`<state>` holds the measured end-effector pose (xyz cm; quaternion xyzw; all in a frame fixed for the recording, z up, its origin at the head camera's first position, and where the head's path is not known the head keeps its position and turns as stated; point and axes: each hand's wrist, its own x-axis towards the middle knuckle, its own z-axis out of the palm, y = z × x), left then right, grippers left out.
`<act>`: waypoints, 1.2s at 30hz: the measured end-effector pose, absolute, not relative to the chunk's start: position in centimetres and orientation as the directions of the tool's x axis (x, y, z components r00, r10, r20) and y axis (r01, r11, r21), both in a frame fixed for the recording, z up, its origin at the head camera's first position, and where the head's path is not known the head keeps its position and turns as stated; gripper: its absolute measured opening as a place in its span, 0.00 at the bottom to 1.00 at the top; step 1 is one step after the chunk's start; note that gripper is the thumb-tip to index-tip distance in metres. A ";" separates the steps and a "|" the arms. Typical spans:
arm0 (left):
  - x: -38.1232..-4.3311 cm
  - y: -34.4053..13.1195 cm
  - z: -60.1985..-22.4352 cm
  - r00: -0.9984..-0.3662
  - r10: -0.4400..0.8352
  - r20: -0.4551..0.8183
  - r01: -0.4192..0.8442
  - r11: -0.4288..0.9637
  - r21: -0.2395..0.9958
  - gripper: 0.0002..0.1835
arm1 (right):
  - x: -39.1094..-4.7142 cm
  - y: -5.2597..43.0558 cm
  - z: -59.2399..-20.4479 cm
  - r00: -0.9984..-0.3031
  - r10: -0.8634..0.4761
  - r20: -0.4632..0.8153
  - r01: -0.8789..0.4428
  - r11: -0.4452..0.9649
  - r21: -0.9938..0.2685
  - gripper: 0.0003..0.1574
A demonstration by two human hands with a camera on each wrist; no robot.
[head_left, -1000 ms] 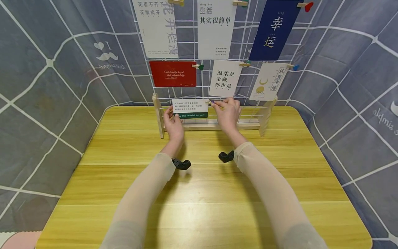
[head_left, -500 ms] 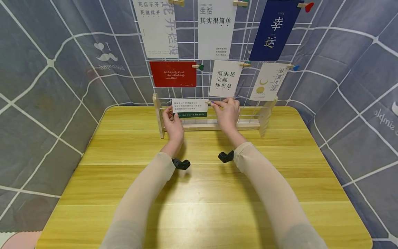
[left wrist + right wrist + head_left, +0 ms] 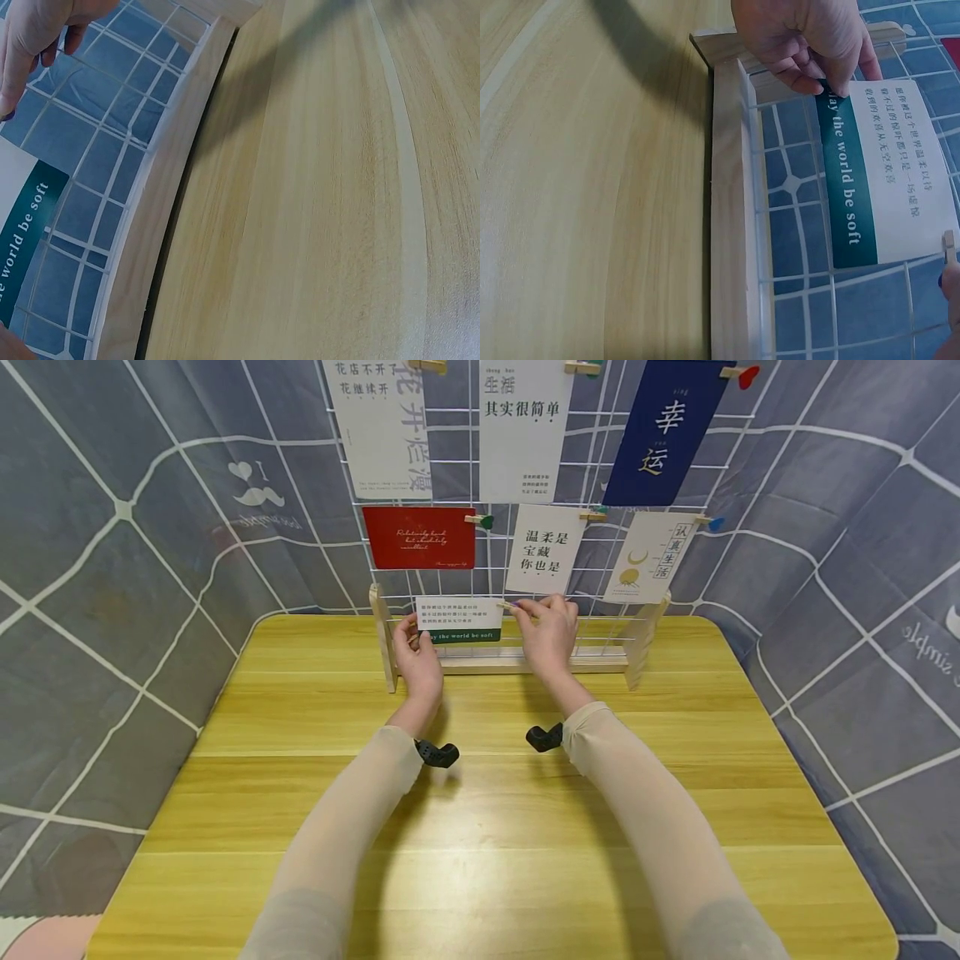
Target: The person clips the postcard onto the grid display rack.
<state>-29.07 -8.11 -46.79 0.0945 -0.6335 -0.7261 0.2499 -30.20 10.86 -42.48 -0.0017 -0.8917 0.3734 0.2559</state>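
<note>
A white card with a green lower band (image 3: 459,618) lies against the white wire grid, below the red card. At its lower left corner my left hand (image 3: 418,664) pinches it, thumb in front, as the right wrist view shows with the card (image 3: 896,180) and the left hand (image 3: 802,34). My right hand (image 3: 551,639) pinches a small wooden clothespin (image 3: 507,606) at the card's upper right corner. The tip of that clothespin (image 3: 950,241) overlaps the card's edge; whether it also grips a wire cannot be made out.
The grid stands in a wooden frame (image 3: 525,665) at the back of the wooden table (image 3: 480,827). Above hang a red card (image 3: 420,539), a blue card (image 3: 663,435) and several white cards, each clipped with a clothespin. Grey checked curtains (image 3: 90,635) surround the table.
The card's lower edge has risen very slightly. Both hands keep nearly the same places and the same hold on the card and the clothespin.
</note>
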 end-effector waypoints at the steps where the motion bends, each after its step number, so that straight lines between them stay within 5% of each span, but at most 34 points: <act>1: -29.1 -8.1 -46.8 -0.856 -0.484 0.180 0.244 -0.072 0.967 0.18 | -30.2 10.8 -42.5 -0.869 0.196 0.455 -0.188 0.720 -0.669 0.19; 14: -29.1 -8.1 -46.6 -0.842 -0.515 0.163 0.287 -0.170 0.943 0.18 | -30.3 10.7 -42.7 -0.879 0.204 0.430 -0.176 0.700 -0.692 0.21; 36: -28.7 -8.5 -47.0 -0.843 -0.507 0.180 0.280 -0.129 0.951 0.19 | -29.3 11.7 -44.2 -0.912 0.165 0.375 -0.160 0.700 -0.696 0.19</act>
